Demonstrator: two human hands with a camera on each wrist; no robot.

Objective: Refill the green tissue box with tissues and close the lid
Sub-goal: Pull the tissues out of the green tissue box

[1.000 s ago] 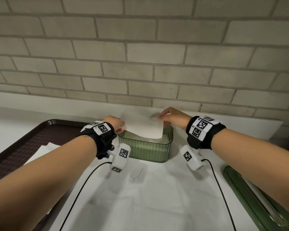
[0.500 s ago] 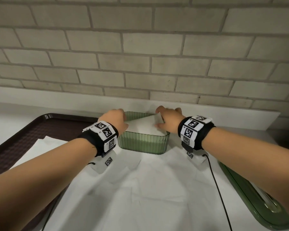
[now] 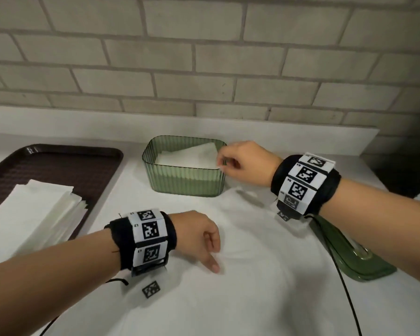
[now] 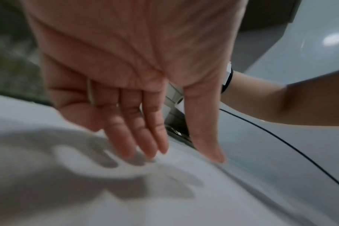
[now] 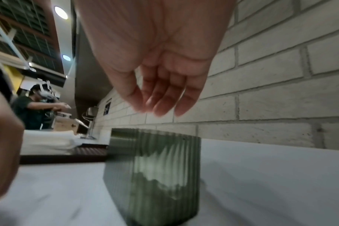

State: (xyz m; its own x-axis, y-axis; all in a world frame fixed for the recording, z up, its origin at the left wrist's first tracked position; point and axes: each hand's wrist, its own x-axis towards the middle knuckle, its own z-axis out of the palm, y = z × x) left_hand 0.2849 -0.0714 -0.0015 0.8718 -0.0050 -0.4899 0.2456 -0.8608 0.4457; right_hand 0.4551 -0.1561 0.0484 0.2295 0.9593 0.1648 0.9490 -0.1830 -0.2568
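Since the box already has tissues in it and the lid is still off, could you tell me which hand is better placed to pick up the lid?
Probably the right hand: the green lid lies on its side, below that forearm. The left hand is empty too, but would have to cross over.

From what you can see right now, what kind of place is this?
Probably a cafeteria or canteen service counter: a brown serving tray holding stacked napkins, a painted brick wall behind the white counter, and a green tissue box being refilled.
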